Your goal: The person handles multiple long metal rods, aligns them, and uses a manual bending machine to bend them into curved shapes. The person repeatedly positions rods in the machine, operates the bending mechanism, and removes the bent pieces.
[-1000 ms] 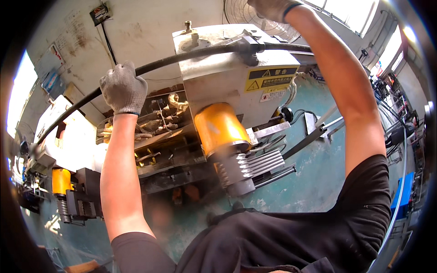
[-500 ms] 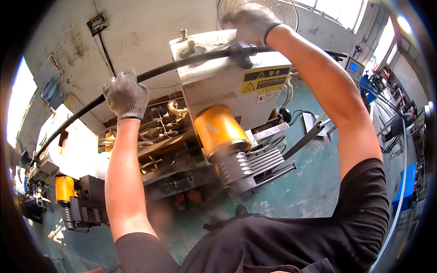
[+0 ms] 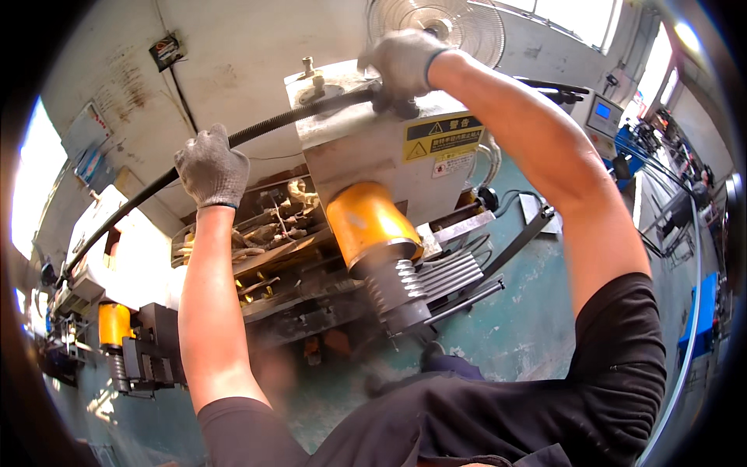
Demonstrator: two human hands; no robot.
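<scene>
A long black bar (image 3: 284, 118), ribbed along its middle, crosses the far side of my view in an arc from low left toward the right. My left hand (image 3: 212, 167), in a grey knit glove, is wrapped round it left of the white machine. Further right a dark fitting (image 3: 401, 107) sits on the bar over the machine's top. My right hand (image 3: 403, 64), gloved the same way, is just above this fitting, its fingers smeared by motion. Whether it grips the fitting cannot be made out.
Below the bar stands the white machine (image 3: 350, 152) with an orange cylinder (image 3: 372, 222) and a ridged metal head pointing toward me. A similar orange unit (image 3: 114, 324) is at the left. Cluttered shelving (image 3: 264, 268) lies between them. A fan (image 3: 459, 27) stands behind.
My right hand has come left and down toward the fitting. The fitting sits slightly lower and further left in view. My left hand keeps its hold on the bar.
</scene>
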